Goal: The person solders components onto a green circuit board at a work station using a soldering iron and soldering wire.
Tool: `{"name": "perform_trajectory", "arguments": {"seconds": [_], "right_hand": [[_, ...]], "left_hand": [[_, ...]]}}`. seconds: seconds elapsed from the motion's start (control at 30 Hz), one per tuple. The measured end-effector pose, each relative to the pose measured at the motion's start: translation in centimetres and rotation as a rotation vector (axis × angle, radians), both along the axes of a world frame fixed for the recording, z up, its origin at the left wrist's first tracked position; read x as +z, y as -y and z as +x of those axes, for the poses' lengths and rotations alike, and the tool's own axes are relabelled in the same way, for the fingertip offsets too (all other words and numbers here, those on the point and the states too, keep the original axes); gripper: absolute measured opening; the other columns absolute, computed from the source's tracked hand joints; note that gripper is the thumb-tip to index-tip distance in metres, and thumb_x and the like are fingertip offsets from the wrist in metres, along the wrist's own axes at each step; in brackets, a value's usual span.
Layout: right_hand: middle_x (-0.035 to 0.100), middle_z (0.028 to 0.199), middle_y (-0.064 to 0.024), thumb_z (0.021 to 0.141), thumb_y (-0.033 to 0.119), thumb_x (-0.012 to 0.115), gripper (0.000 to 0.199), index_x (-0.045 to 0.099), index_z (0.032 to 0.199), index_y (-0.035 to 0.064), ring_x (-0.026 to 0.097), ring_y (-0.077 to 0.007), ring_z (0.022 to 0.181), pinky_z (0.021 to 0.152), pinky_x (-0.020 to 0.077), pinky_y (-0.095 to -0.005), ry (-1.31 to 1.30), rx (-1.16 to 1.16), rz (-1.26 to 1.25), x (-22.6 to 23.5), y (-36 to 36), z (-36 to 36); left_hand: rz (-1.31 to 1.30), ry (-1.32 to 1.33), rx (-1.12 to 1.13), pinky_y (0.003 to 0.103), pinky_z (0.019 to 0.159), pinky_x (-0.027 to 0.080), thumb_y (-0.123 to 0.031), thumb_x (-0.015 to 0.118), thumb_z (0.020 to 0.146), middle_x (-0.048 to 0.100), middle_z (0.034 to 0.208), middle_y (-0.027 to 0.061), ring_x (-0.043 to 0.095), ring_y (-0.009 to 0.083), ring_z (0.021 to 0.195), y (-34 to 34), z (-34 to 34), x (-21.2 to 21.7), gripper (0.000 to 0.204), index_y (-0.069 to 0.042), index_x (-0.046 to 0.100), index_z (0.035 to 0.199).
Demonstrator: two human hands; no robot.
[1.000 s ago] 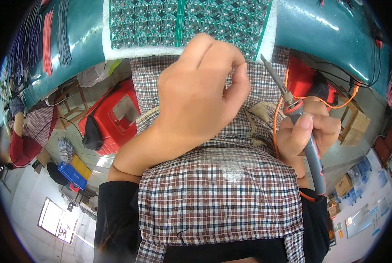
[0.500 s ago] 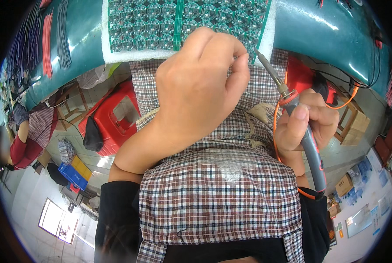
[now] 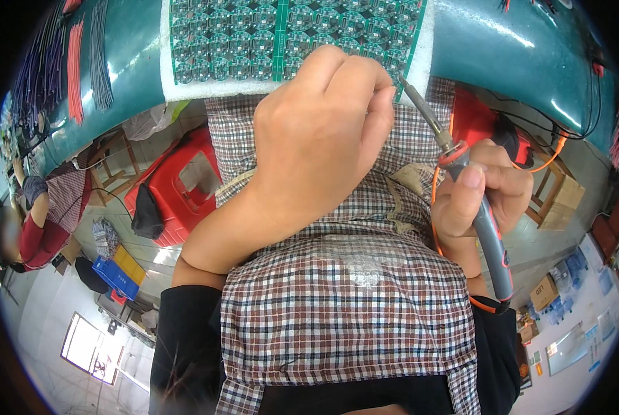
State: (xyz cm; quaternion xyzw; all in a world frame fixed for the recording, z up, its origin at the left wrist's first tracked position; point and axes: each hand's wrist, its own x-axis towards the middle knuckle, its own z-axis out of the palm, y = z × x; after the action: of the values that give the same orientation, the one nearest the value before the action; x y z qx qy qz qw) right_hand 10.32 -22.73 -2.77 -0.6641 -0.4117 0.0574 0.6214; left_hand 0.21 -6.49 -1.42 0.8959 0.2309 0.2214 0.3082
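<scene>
My right hand (image 3: 486,190) grips a grey and red soldering iron (image 3: 488,232), its metal tip pointing up and left to the near right corner of a panel of green circuit boards (image 3: 226,41). Over the panel's near edge is my left hand (image 3: 316,124), thumb and forefinger pinched together close to the iron's tip. What the pinch holds, if anything, is too small or hidden to make out. The panel lies on a white foam sheet (image 3: 219,88) at the table's near edge.
Bundles of dark wires (image 3: 39,69), red wires (image 3: 75,72) and grey wires (image 3: 100,62) lie on the green table (image 3: 486,52) at left. An orange cord (image 3: 434,207) runs by the iron. Below stands a red stool (image 3: 178,187). Another person (image 3: 43,214) sits at far left.
The iron's tip has shifted slightly up and left, and my right hand with it. My left hand has moved only a little, its pinch kept. The other person's arm has moved slightly.
</scene>
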Motion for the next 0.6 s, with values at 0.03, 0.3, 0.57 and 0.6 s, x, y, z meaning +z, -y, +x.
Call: {"name": "perform_trajectory", "arguments": {"seconds": [0.03, 0.3, 0.57, 0.6], "right_hand": [[0.047, 0.062, -0.0056, 0.085, 0.005, 0.059, 0.020, 0.040, 0.089, 0.0037, 0.039, -0.0107, 0.052, 0.051, 0.0333, -0.0282, -0.020, -0.059, -0.006, 0.2, -0.1, -0.4], [0.049, 0.063, -0.0048, 0.084, 0.002, 0.062, 0.023, 0.040, 0.092, 0.0041, 0.042, -0.0112, 0.051, 0.049, 0.0350, -0.0275, 0.000, 0.022, -0.021, 0.2, 0.4, 0.7], [0.047, 0.061, -0.0039, 0.084, 0.002, 0.063, 0.023, 0.041, 0.091, 0.0027, 0.042, -0.0111, 0.052, 0.049, 0.0338, -0.0271, -0.029, -0.025, 0.044, -0.4, 0.1, 0.4], [0.047, 0.061, -0.0039, 0.084, 0.002, 0.063, 0.023, 0.041, 0.091, 0.0027, 0.042, -0.0111, 0.052, 0.049, 0.0338, -0.0271, -0.030, -0.026, 0.044, -0.3, 0.0, 0.3]], "left_hand": [[0.004, 0.000, -0.003, 0.021, 0.049, 0.043, -0.002, 0.075, 0.080, 0.061, 0.077, 0.0015, 0.054, 0.0068, 0.055, 0.0, 0.0, 0.0, 0.010, -0.007, 0.067, 0.084], [-0.014, 0.039, 0.011, 0.021, 0.050, 0.043, -0.001, 0.074, 0.080, 0.060, 0.078, 0.0018, 0.054, 0.0068, 0.054, 0.2, 0.3, 0.1, 0.010, -0.006, 0.067, 0.085], [-0.018, 0.052, 0.007, 0.021, 0.051, 0.043, -0.001, 0.074, 0.080, 0.061, 0.077, 0.0018, 0.056, 0.0075, 0.055, 0.3, 0.6, -0.3, 0.010, -0.005, 0.067, 0.085], [-0.011, 0.052, 0.007, 0.022, 0.051, 0.044, -0.001, 0.074, 0.080, 0.061, 0.077, 0.0019, 0.056, 0.0079, 0.055, 0.2, 0.5, -0.4, 0.010, -0.006, 0.067, 0.085]]}}
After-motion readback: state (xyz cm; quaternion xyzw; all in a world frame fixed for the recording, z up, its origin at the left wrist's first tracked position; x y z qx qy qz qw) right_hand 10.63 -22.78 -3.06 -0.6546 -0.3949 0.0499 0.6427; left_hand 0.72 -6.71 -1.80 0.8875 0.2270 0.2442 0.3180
